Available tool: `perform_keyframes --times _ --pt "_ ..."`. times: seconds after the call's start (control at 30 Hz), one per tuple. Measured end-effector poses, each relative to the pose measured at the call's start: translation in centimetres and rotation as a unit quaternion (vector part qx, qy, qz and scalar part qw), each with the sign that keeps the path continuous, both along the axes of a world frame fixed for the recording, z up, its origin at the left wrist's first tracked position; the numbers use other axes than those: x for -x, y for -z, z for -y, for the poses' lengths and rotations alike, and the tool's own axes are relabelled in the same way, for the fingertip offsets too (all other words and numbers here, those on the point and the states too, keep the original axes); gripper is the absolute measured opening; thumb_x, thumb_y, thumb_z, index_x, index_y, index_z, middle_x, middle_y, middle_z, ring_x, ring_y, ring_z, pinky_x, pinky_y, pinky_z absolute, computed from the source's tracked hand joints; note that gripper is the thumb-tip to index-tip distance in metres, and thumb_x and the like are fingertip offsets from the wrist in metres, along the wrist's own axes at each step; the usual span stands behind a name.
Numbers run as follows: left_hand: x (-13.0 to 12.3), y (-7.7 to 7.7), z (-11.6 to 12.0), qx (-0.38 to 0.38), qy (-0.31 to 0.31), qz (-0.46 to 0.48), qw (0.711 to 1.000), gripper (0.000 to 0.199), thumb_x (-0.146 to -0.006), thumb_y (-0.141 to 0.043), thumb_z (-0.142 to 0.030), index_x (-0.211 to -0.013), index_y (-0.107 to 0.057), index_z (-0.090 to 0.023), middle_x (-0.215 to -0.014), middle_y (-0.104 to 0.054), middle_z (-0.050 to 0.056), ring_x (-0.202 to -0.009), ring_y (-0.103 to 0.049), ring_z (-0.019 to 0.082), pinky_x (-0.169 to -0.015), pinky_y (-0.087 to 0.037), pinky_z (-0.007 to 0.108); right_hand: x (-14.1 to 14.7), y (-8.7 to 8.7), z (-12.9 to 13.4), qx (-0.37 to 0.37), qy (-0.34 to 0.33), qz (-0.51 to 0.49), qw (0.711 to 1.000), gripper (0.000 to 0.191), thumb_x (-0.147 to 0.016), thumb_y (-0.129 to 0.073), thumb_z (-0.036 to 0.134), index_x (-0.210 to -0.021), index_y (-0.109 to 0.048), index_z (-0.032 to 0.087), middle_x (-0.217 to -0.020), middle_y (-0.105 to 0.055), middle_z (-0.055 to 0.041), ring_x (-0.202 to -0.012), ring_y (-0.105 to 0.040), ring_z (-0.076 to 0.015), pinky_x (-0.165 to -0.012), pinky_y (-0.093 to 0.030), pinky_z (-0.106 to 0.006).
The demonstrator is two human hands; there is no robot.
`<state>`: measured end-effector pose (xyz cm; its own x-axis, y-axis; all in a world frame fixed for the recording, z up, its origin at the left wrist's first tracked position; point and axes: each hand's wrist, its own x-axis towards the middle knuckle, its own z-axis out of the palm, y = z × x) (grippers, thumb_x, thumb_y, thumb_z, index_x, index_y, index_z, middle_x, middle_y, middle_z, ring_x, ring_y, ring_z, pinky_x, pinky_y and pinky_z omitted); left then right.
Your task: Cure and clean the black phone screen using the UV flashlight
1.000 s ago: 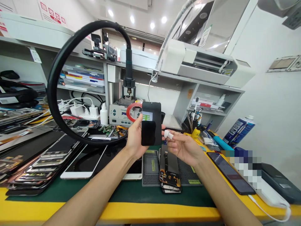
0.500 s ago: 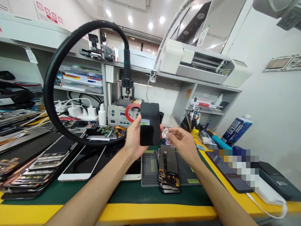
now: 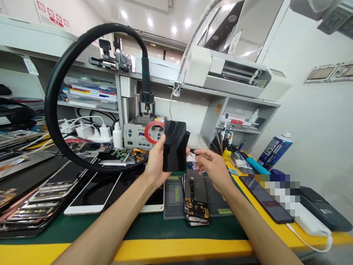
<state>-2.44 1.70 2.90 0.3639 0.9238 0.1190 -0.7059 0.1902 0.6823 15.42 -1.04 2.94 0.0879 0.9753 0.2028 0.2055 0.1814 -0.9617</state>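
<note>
A: Left hand (image 3: 157, 162)?
B: Gripping black phone (image 3: 174, 147), upright, beyond the parts stack (image 3: 196, 195).
A: Right hand (image 3: 213, 167)?
B: Fingers part-curled at white wad (image 3: 191, 157), also beyond stack. Can't tell if gripping.
A: Mat (image 3: 173, 211)?
B: Under stack.

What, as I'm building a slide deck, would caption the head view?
Left hand holding up a dark glossy panel beside the right hand, above a green mat.

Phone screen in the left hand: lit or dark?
Dark. The phone screen in the left hand shows a plain black face, with no icons or glow.
</note>
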Motion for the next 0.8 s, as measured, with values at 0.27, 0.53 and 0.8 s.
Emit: perform_keyframes --times 0.27,0.53,0.8 --pt "0.0 -0.2 0.1 -0.002 0.028 0.001 1.0 0.059 -0.099 -0.038 -0.052 -0.101 -0.074 -0.006 -0.092 -0.075 0.019 -0.084 -0.073 0.029 -0.073 -0.059 0.036 -0.7 0.3 -0.5 0.032 -0.051 0.007 0.998 0.045 -0.075 -0.076 0.05 -0.1 -0.071 0.014 -0.078 -0.063 -0.0039 -0.063 -0.054 -0.0132 -0.047 -0.042 -0.022" --pt "0.2 0.1 0.1 -0.045 0.063 0.027 0.997 0.062 -0.099 -0.037 -0.053 -0.11 -0.072 -0.003 -0.098 -0.074 0.022 -0.091 -0.072 0.033 -0.09 -0.055 0.05 -1.6 -0.7 -0.2 -0.008 -0.076 -0.086 0.993 0.038 -0.073 -0.079 0.047 -0.084 -0.069 0.013 -0.069 -0.061 -0.0034 -0.057 -0.051 -0.011 -0.051 -0.042 -0.022" --pt "-0.3 0.3 0.1 -0.027 0.044 0.026 0.998 0.064 -0.097 -0.036 -0.056 -0.098 -0.075 -0.005 -0.093 -0.075 0.019 -0.087 -0.072 0.032 -0.08 -0.058 0.042 1.0 0.8 0.7 -0.042 -0.097 0.008 0.994 0.04 -0.077 -0.077 0.05 -0.074 -0.057 0.016 -0.057 -0.055 0.0016 -0.047 -0.047 -0.0092 -0.047 -0.038 -0.022"
